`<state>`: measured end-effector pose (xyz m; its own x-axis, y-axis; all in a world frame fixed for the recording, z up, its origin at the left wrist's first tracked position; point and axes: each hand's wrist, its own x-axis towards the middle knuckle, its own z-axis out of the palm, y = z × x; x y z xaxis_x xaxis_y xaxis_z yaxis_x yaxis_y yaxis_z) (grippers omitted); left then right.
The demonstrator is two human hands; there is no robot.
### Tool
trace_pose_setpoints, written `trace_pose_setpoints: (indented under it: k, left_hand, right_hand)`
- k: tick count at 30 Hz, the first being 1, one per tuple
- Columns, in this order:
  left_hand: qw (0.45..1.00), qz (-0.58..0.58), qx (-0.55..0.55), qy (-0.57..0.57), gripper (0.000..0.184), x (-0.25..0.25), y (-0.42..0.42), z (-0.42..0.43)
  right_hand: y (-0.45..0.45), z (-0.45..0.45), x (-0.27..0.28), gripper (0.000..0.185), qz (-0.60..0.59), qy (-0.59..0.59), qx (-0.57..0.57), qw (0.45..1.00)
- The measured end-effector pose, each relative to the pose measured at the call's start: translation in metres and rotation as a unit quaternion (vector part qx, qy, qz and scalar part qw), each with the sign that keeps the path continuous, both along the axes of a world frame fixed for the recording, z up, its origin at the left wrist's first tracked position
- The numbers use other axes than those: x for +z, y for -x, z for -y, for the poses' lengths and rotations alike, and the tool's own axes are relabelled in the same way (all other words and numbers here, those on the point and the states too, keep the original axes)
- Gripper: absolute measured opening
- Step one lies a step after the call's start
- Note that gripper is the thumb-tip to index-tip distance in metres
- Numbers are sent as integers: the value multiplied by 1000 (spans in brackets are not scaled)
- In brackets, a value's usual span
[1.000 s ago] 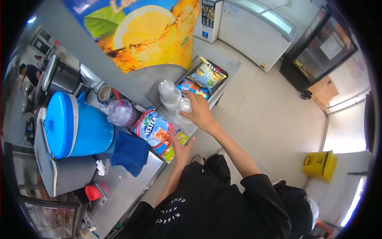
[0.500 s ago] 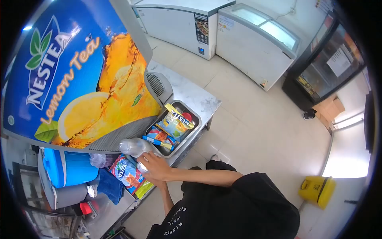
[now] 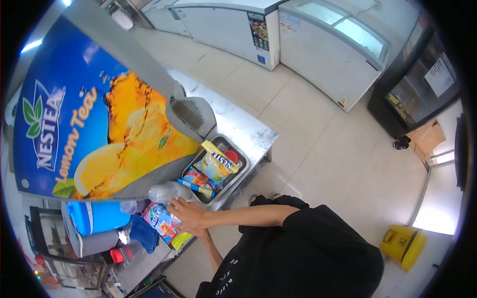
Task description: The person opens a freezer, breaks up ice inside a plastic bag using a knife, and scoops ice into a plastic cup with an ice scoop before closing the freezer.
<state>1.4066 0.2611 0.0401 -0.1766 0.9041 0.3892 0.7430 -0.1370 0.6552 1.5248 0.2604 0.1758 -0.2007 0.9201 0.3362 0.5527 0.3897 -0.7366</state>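
My right hand [image 3: 188, 213] is curled over a small pale, shiny thing, partly covered by the fingers, whose kind I cannot make out. Just beyond those fingers lies a clear plastic container [image 3: 168, 192], against the tray's near end. Below my right wrist, my left hand [image 3: 199, 232] is mostly hidden and its fingers do not show. A red and blue Nestea packet [image 3: 160, 222] lies beside and partly under my right hand, with a yellow-green packet [image 3: 181, 240] at the counter edge. The metal tray [image 3: 240, 175] holds Nestea packets, a blue marker-like stick [image 3: 197, 187] and a red round thing [image 3: 231, 156].
A large Nestea Lemon Tea dispenser [image 3: 99, 134] stands over the counter [image 3: 248, 131]. Left of my hands are a blue cooler [image 3: 99, 217], a dark blue cloth [image 3: 144, 233] and a red-lidded jar [image 3: 117, 255]. Chest freezers [image 3: 328, 54] and a yellow bin [image 3: 403, 246] stand across the floor.
The view has shifted, showing more of the freezers. My right hand has come slightly lower and covers more of the pale thing. The packets in the tray lie as before.
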Motion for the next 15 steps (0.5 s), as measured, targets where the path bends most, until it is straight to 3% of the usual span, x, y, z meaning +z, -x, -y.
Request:
trace_pose_setpoints:
  k: [2,4,6,7,10,15]
  left_hand:
    - [1000,-9,-4,-3,74,-1,-7,-6]
    - [1000,-20,-15,-8,73,-2,-15,-14]
    - [999,-39,-32,-16,73,-4,-23,-28]
    - [998,-47,-41,-19,73,-3,-29,-32]
    - [996,-70,-57,-23,72,0,-49,-47]
    - [991,-89,-101,-18,71,3,-78,-66]
  right_hand:
    - [12,-4,-16,67,16,-5,-7,1000]
    - [52,0,-58,67,-3,-74,-108,991]
    - [23,-5,-26,69,59,118,94,987]
    - [19,9,-21,65,24,41,10,999]
    - [5,22,-26,64,-26,-127,-96,987]
    - [14,-19,-53,64,-5,-67,56,996]
